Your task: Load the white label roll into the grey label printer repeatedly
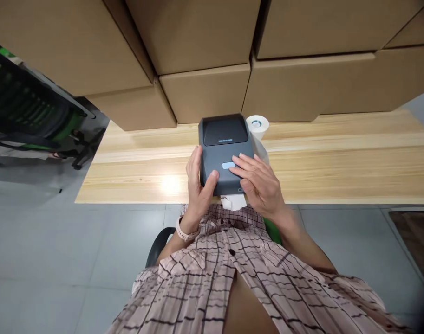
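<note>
A dark grey label printer point(215, 153) with a glossy black window on its lid stands near the front edge of the wooden table. Along its left side lies my left hand point(198, 183), thumb on the top and fingers against the side, spread apart. My right hand point(260, 183) rests on the right part of the lid, fingers stretched out beside the pale blue button point(228, 165). A white paper strip point(234, 202) sticks out of the printer's front, its end uneven. Behind the printer's right back corner stands a white paper roll point(257, 125).
Stacked cardboard boxes point(205, 93) line the back of the wooden table point(337, 157). To the left on the tiled floor is a black and green chair point(34, 106). A dark wooden surface point(415, 241) shows at the right edge.
</note>
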A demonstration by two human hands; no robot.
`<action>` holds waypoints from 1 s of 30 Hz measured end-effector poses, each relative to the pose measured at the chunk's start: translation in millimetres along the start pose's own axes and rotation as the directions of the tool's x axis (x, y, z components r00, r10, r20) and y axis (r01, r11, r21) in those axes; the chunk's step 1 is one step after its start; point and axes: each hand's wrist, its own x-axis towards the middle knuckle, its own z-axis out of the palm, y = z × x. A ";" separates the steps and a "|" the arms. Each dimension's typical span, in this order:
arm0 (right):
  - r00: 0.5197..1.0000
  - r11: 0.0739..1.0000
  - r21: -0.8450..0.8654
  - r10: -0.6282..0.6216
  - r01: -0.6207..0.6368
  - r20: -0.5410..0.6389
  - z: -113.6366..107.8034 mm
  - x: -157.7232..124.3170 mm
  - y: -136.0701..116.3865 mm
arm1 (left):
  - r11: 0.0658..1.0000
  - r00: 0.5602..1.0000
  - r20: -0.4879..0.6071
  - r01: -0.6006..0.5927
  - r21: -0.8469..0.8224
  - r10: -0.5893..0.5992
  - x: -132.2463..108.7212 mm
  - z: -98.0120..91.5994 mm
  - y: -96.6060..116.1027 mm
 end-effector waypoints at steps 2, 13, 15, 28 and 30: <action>1.000 1.000 0.005 0.018 -0.018 -0.009 1.0 -0.3 -0.3 | 0.999 1.000 -0.002 0.024 -0.030 -0.024 -0.2 2.4 1.2; 0.996 0.989 0.123 0.089 -0.088 0.000 0.2 -0.2 0.4 | 0.992 0.948 -0.291 0.120 -0.049 -0.129 -67.6 -2.9 4.3; 0.996 0.987 0.128 0.094 -0.093 -0.005 0.4 0.0 0.2 | 0.899 0.915 0.105 0.402 -0.174 -0.389 -73.2 1.4 13.0; 0.997 0.997 -0.027 0.072 -0.072 0.017 -0.5 2.6 -4.4 | 0.731 0.714 0.495 0.651 -0.206 -0.495 -46.5 20.3 28.3; 0.999 0.992 -0.117 0.040 -0.039 0.007 -0.3 3.7 -8.2 | 0.776 0.746 0.473 0.604 -0.182 -0.470 -48.9 21.1 22.3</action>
